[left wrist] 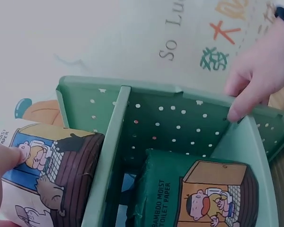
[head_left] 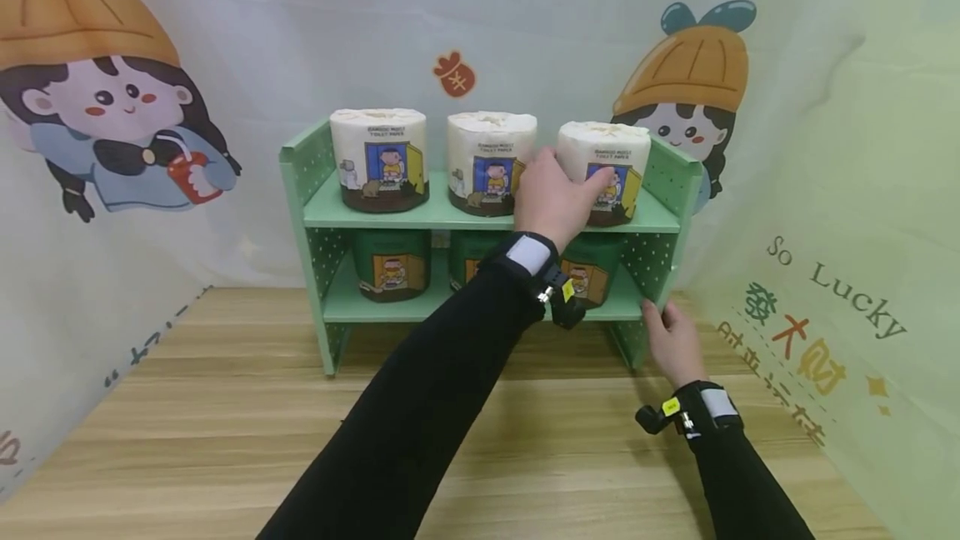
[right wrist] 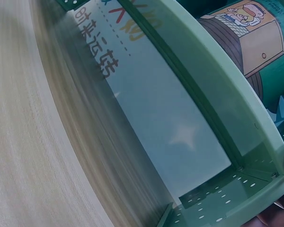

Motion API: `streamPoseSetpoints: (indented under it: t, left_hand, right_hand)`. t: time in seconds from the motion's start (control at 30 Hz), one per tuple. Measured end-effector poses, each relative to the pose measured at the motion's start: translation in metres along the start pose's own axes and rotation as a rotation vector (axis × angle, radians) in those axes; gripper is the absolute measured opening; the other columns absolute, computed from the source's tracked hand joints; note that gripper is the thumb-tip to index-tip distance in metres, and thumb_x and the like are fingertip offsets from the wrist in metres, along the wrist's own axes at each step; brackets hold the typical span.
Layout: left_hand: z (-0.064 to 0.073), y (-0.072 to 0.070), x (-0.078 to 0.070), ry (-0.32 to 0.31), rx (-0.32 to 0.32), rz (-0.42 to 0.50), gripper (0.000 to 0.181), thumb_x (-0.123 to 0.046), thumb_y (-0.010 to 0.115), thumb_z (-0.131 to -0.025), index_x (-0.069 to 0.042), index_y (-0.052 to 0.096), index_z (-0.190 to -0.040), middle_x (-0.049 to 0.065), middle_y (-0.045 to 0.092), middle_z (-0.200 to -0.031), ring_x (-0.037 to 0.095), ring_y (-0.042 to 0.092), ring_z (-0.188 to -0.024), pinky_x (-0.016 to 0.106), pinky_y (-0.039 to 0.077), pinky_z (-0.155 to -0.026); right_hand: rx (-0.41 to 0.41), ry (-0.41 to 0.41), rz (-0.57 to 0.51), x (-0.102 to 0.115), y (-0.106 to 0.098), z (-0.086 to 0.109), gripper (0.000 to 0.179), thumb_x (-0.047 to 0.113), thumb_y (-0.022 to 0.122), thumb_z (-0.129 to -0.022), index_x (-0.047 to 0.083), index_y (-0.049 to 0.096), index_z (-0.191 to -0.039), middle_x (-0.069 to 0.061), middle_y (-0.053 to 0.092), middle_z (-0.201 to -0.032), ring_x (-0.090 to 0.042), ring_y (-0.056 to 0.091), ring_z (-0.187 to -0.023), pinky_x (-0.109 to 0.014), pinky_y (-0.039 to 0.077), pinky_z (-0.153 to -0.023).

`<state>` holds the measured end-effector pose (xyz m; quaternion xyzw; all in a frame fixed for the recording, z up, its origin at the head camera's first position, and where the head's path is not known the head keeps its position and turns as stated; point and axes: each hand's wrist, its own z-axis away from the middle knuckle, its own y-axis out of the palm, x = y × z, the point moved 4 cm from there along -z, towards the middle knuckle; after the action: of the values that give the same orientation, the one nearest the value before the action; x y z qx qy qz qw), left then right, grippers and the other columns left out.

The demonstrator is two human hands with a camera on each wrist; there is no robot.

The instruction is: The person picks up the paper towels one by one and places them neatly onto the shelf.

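My left hand (head_left: pixel 553 198) grips the right-hand white toilet paper roll (head_left: pixel 603 144) on the top tier of a green two-tier shelf (head_left: pixel 487 317). In the left wrist view its thumb presses the printed front of that white roll (left wrist: pixel 80 156). Low on the shelf's right side, my right hand (head_left: pixel 675 344) holds the edge of the side panel, thumb at the front. The right wrist view catches only parts of those fingers at the right edge, by the green shelf frame (right wrist: pixel 232 85).
Two more white rolls, one at left (head_left: pixel 381 161) and one in the middle (head_left: pixel 480 165), stand on the top tier. Green-wrapped rolls (head_left: pixel 390 265) fill the lower tier, partly behind my left arm. Beneath is a wood-grain table (head_left: pixel 225 423); a printed cloth (head_left: pixel 315 40) hangs behind.
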<state>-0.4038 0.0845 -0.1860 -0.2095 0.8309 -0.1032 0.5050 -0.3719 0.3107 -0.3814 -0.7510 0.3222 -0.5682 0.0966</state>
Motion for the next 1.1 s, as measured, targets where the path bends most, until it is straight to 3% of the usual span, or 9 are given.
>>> streamPoseSetpoints:
  t: [0.2,0.23,0.33,0.5,0.7,0.93,1.03,1.1]
  left_hand:
    - [0.001,0.002,-0.01,-0.005,0.01,-0.044,0.052,-0.053,0.078,-0.1,-0.008,0.063,-0.12,0.006,0.074,-0.101,0.021,0.073,-0.086,0.033,0.057,-0.068]
    - [0.006,-0.002,-0.015,-0.003,0.015,-0.048,0.049,-0.049,0.077,-0.102,-0.006,0.063,-0.121,0.008,0.074,-0.101,0.022,0.073,-0.087,0.033,0.057,-0.068]
    - [0.0,0.003,-0.011,-0.021,0.009,-0.086,0.049,-0.051,0.076,-0.102,-0.009,0.062,-0.121,0.005,0.073,-0.101,0.019,0.071,-0.085,0.031,0.055,-0.067]
    - [-0.008,0.008,-0.007,-0.044,0.003,-0.102,0.05,-0.053,0.075,-0.102,-0.01,0.062,-0.124,0.005,0.074,-0.105,0.019,0.073,-0.09,0.032,0.057,-0.072]
    - [0.0,0.001,-0.011,-0.027,0.012,-0.075,0.052,-0.048,0.074,-0.105,-0.005,0.061,-0.132,0.01,0.076,-0.117,0.024,0.075,-0.102,0.036,0.061,-0.081]
    - [0.0,0.004,-0.002,0.024,0.044,-0.013,0.056,-0.045,0.075,-0.104,-0.005,0.058,-0.14,0.01,0.074,-0.126,0.025,0.074,-0.112,0.036,0.062,-0.089]
    - [0.008,0.002,-0.004,0.05,0.05,0.021,0.055,-0.043,0.074,-0.104,-0.006,0.058,-0.141,0.01,0.074,-0.128,0.025,0.074,-0.115,0.036,0.063,-0.092]
    - [0.02,-0.004,-0.01,0.063,0.061,0.043,0.054,-0.041,0.073,-0.105,-0.006,0.058,-0.143,0.011,0.074,-0.132,0.026,0.074,-0.118,0.038,0.063,-0.096]
  right_hand:
    - [0.006,0.006,0.006,-0.001,-0.002,0.0,0.058,0.044,0.039,-0.119,0.0,0.06,-0.15,-0.03,0.069,-0.14,-0.036,0.061,-0.112,-0.037,0.047,-0.085]
    - [0.003,0.004,0.009,-0.001,-0.003,0.0,0.057,0.044,0.039,-0.119,-0.001,0.06,-0.149,-0.03,0.069,-0.14,-0.035,0.061,-0.111,-0.036,0.047,-0.084]
    - [-0.012,-0.004,0.012,-0.001,-0.003,0.001,0.055,0.041,0.041,-0.119,-0.002,0.063,-0.145,-0.03,0.071,-0.129,-0.034,0.06,-0.101,-0.035,0.045,-0.077]
    - [-0.024,-0.009,0.012,-0.002,-0.001,0.0,0.054,0.041,0.042,-0.119,-0.002,0.065,-0.141,-0.029,0.072,-0.123,-0.032,0.058,-0.096,-0.034,0.044,-0.072]
    - [-0.007,0.001,0.004,-0.002,0.0,0.0,0.055,0.042,0.041,-0.119,-0.001,0.063,-0.146,-0.03,0.07,-0.135,-0.036,0.06,-0.107,-0.036,0.046,-0.081]
    - [-0.009,0.002,0.004,-0.002,0.001,0.002,0.054,0.042,0.041,-0.119,-0.001,0.064,-0.143,-0.028,0.07,-0.127,-0.033,0.057,-0.101,-0.035,0.044,-0.077]
    - [-0.005,0.0,0.003,0.0,0.0,0.002,0.054,0.042,0.042,-0.119,-0.002,0.064,-0.142,-0.027,0.069,-0.123,-0.032,0.056,-0.098,-0.034,0.043,-0.074]
    - [0.001,0.006,0.0,0.0,-0.002,0.002,0.055,0.042,0.041,-0.119,-0.002,0.063,-0.143,-0.028,0.068,-0.125,-0.033,0.056,-0.101,-0.035,0.043,-0.076]
